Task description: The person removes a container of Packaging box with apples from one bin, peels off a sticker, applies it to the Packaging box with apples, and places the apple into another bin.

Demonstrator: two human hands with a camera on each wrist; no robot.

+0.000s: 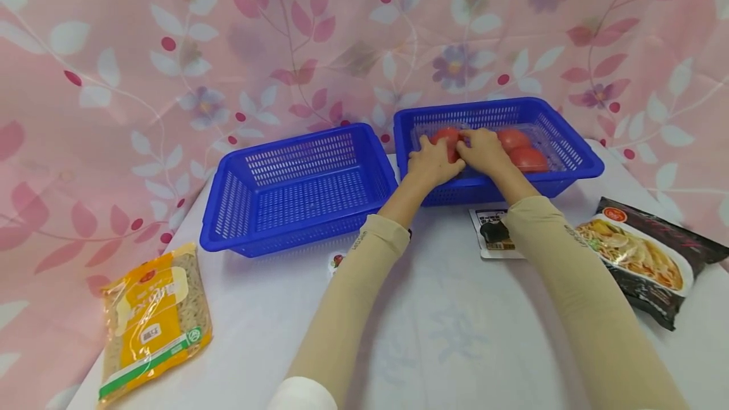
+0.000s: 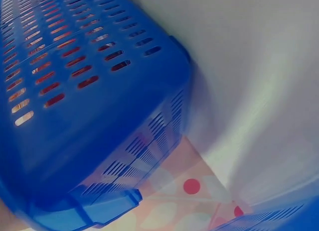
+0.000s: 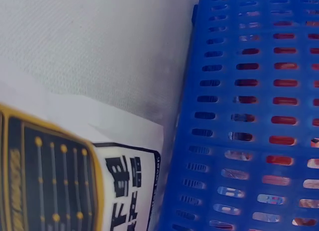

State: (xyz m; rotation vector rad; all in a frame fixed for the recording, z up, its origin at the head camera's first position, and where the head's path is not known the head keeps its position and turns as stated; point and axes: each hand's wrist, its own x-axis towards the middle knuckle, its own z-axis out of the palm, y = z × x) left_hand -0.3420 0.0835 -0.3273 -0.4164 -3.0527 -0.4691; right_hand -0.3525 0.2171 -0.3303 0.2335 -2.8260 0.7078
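Observation:
Red tomatoes (image 1: 528,159) sit in clear plastic packaging (image 1: 543,135) inside the right blue basket (image 1: 569,177). My left hand (image 1: 431,163) reaches over the basket's front rim and grips a tomato (image 1: 447,134) at its left end. Close beside it, my right hand (image 1: 483,150) holds the same tomato from the right with curled fingers. Part of that tomato is hidden behind both hands. Through the basket's slots, red shows in both wrist views, but the fingers' contact is out of sight there.
Left of it stands another blue basket (image 1: 296,238) with nothing inside. A yellow food bag (image 1: 154,321) lies at the left, a black noodle packet (image 1: 649,258) at the right. A white-and-black packet (image 3: 132,176) lies before the right basket. Floral cloth (image 1: 342,37) hangs behind.

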